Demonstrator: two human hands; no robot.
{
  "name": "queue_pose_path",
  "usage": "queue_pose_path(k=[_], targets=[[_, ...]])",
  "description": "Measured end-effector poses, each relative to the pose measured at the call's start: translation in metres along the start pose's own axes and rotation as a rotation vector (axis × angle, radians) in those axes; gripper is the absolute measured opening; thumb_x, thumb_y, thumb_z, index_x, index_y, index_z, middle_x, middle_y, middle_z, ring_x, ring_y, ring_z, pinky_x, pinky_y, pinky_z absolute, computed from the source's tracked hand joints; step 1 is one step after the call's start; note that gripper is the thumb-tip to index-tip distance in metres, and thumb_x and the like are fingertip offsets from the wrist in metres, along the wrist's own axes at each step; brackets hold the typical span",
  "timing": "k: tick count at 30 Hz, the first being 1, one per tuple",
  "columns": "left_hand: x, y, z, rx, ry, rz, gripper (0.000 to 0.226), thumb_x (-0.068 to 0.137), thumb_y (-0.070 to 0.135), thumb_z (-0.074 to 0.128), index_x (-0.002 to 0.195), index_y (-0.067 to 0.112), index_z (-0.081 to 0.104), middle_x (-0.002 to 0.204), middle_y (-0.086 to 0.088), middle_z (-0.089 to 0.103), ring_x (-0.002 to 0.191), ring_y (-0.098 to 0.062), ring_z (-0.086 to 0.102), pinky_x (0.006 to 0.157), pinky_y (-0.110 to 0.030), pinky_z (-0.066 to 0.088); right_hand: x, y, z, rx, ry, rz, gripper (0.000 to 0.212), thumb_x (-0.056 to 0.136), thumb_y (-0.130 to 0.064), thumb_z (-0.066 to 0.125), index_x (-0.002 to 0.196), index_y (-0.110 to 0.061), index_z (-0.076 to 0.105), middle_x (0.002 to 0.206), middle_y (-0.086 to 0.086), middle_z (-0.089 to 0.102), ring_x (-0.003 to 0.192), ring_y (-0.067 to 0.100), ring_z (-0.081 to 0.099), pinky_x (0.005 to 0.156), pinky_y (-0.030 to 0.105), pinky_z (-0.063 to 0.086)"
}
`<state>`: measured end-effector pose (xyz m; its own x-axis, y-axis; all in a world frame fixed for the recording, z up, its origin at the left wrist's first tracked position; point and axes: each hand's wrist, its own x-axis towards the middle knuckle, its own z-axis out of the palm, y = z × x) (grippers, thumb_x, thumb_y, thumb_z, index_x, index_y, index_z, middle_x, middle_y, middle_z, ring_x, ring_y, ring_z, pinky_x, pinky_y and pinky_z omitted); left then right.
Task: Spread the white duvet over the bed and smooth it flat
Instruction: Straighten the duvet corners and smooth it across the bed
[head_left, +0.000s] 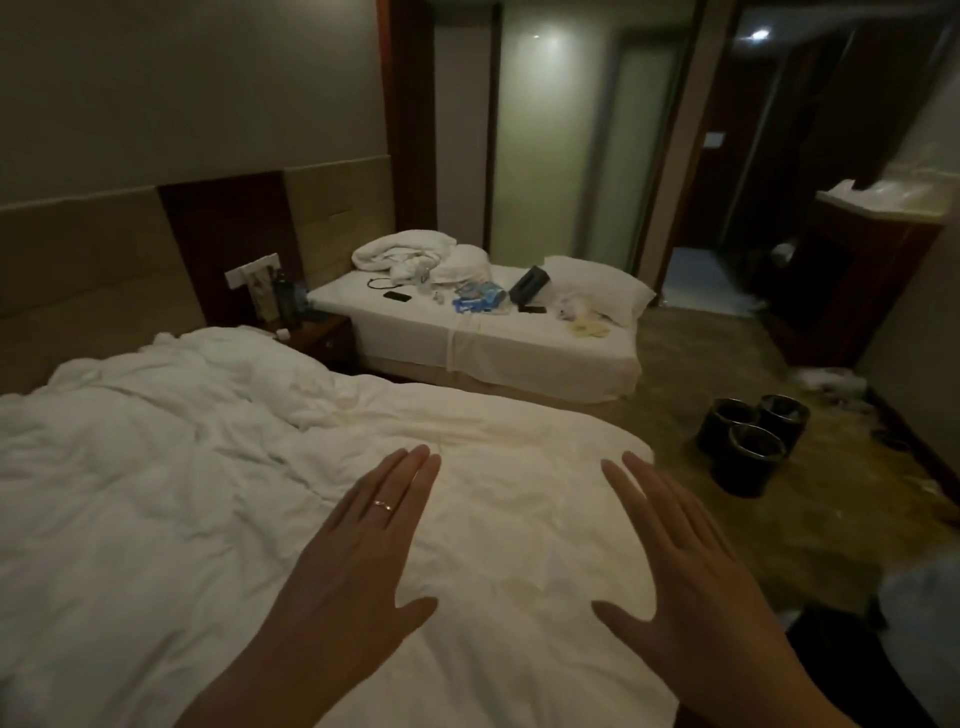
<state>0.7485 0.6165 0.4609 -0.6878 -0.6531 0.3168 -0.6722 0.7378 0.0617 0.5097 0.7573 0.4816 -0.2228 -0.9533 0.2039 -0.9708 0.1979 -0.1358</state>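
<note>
Head view: we are pressing both flat hands, left hand (343, 561) and right hand (691, 571) apart, on the white duvet (156, 493); sweeping outward should ease its creases.

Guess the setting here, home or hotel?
Probably a twin hotel room. Two single beds stand side by side, the near one under a rumpled white duvet, the far bed strewn with belongings. A padded headboard wall runs behind both, and three black bins stand on the carpet.
</note>
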Motion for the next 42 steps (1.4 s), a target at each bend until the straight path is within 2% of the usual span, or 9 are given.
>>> queue_pose_path(k=[3,9,16,18,21,23,33,39,42], targets=[[0.011,0.037,0.002,0.061,0.036,-0.065,0.127,0.050,0.063,0.083,0.153,0.015,0.026,0.156,0.001,0.033,0.142,-0.012,0.026,0.112,-0.026,0.032,0.008,0.040,0.000,0.017,-0.019,-0.056,0.117,0.082,-0.068,0.058,0.128,-0.049,-0.047,0.144,-0.022,-0.043,0.137,0.001,-0.028,0.111,0.025,-0.014],[0.023,0.106,0.017,0.068,-0.055,-0.214,0.128,0.047,0.054,0.089,0.153,0.015,0.028,0.154,0.000,0.037,0.140,-0.013,0.028,0.111,-0.025,0.021,0.019,0.116,0.006,0.125,-0.067,-0.153,0.111,0.083,-0.065,0.059,0.132,-0.051,-0.040,0.154,-0.019,-0.033,0.140,0.003,-0.024,0.111,0.027,-0.013],[0.033,0.120,0.007,0.071,-0.006,-0.394,0.129,0.049,0.054,0.090,0.154,0.019,0.022,0.157,0.003,0.030,0.141,-0.011,0.031,0.107,-0.030,0.039,0.063,0.132,0.007,0.182,-0.041,-0.321,0.114,0.080,-0.067,0.062,0.139,-0.047,-0.034,0.159,-0.018,-0.023,0.149,0.008,-0.010,0.119,0.029,-0.001],[0.039,0.111,-0.002,0.069,0.011,-0.417,0.125,0.059,0.052,0.086,0.156,0.023,0.012,0.159,0.008,0.015,0.143,-0.007,0.019,0.113,-0.030,0.032,0.078,0.125,0.005,0.188,-0.014,-0.353,0.115,0.079,-0.066,0.063,0.140,-0.046,-0.033,0.160,-0.017,-0.019,0.150,0.009,-0.007,0.120,0.028,0.003],[0.051,0.099,-0.004,0.010,0.051,-0.415,0.114,0.080,0.055,0.070,0.152,0.029,-0.014,0.157,0.017,-0.014,0.145,0.000,-0.008,0.115,-0.018,0.003,0.100,0.114,0.010,0.188,0.005,-0.384,0.115,0.078,-0.069,0.062,0.143,-0.045,-0.029,0.160,-0.017,-0.018,0.150,0.009,-0.005,0.118,0.026,0.001],[0.061,0.093,-0.001,0.029,0.049,-0.437,0.112,0.083,0.055,0.066,0.151,0.030,-0.019,0.158,0.017,-0.017,0.144,0.001,-0.012,0.113,-0.015,-0.001,0.118,0.112,0.016,0.189,-0.001,-0.415,0.115,0.077,-0.070,0.062,0.145,-0.045,-0.027,0.161,-0.018,-0.017,0.150,0.009,-0.002,0.114,0.025,-0.001],[0.153,0.048,0.038,0.255,0.089,-0.699,0.116,0.070,0.047,0.082,0.156,0.022,0.007,0.163,0.004,0.012,0.148,-0.012,0.014,0.112,-0.021,0.009,0.291,0.121,0.065,0.269,-0.017,-0.708,0.117,0.075,-0.068,0.067,0.144,-0.044,-0.025,0.161,-0.017,-0.010,0.150,0.008,0.002,0.115,0.025,0.000],[0.229,0.050,0.040,0.338,0.112,-0.873,0.117,0.069,0.044,0.083,0.156,0.021,0.009,0.162,0.004,0.016,0.148,-0.012,0.017,0.110,-0.019,0.000,0.402,0.140,0.065,0.248,-0.053,-0.823,0.118,0.071,-0.070,0.069,0.152,-0.040,-0.012,0.162,-0.017,-0.005,0.150,0.009,0.007,0.114,0.027,0.003],[0.251,0.044,0.043,0.351,0.089,-0.949,0.123,0.059,0.048,0.089,0.155,0.019,0.019,0.159,0.001,0.027,0.144,-0.015,0.028,0.111,-0.024,0.013,0.439,0.151,0.059,0.258,-0.073,-0.852,0.115,0.074,-0.071,0.064,0.151,-0.040,-0.016,0.162,-0.016,-0.008,0.150,0.008,0.001,0.122,0.031,0.008]])
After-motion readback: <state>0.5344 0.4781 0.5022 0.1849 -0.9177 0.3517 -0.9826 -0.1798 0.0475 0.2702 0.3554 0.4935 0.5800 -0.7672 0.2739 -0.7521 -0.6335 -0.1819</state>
